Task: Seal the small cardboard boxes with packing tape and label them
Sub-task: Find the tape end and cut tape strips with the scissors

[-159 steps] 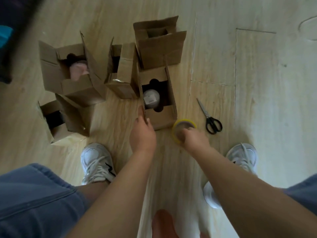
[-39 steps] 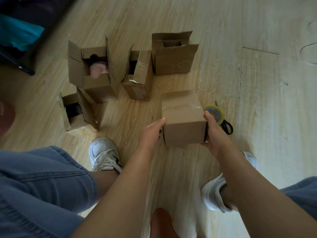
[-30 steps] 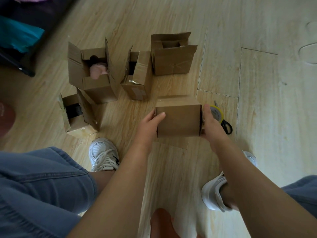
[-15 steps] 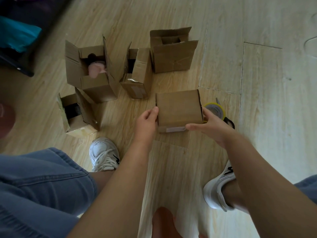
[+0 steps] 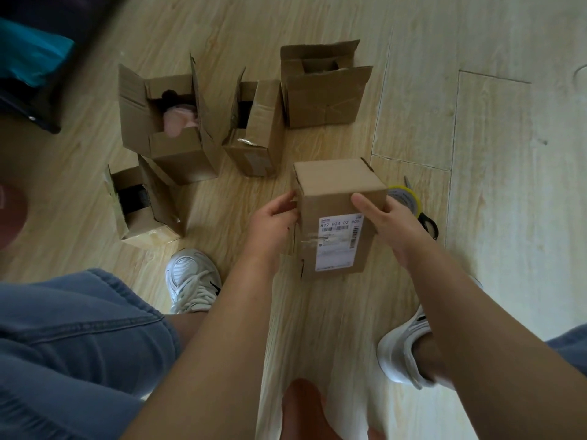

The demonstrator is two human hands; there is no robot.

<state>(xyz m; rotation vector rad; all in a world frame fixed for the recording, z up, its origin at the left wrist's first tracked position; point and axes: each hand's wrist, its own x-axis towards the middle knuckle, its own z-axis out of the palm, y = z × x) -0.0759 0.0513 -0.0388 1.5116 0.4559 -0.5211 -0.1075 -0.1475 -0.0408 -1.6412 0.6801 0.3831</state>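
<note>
The left grip (image 5: 273,220) holds the left edge of the closed box (image 5: 336,192), fingers curled against the cardboard. The right grip (image 5: 389,223) grasps the box's right side, with the thumb (image 5: 362,201) laid across the face that looks up at the camera and the other fingers wrapped behind, out of sight. The box sits between the two grips, in front of the person's knees and tilted so its long side runs toward the camera. Whether its lower end touches the floor (image 5: 495,217) cannot be told. A white printed label (image 5: 338,246) with barcodes covers the lower part of the near face, and the thumb lies just above its upper right corner.

Just behind the right grip lies a yellow-rimmed tape roll (image 5: 408,198), partly hidden by the knuckles. The scissors (image 5: 429,226) lie beside it, the black handles showing at the wrist and the blade tip poking out beyond the roll.

Farther off, four open boxes stand in a loose cluster on the wood floor. One straight beyond the held box (image 5: 324,90) has its flaps up. One to its left (image 5: 257,131) has a flap folded across the top. The next one to the left (image 5: 165,128) has a pink thing (image 5: 179,120) inside. The last (image 5: 143,204) lies on its side nearest the left knee.

White shoes (image 5: 190,281) flank the arms, and blue jeans (image 5: 63,344) fill the lower left corner.
</note>
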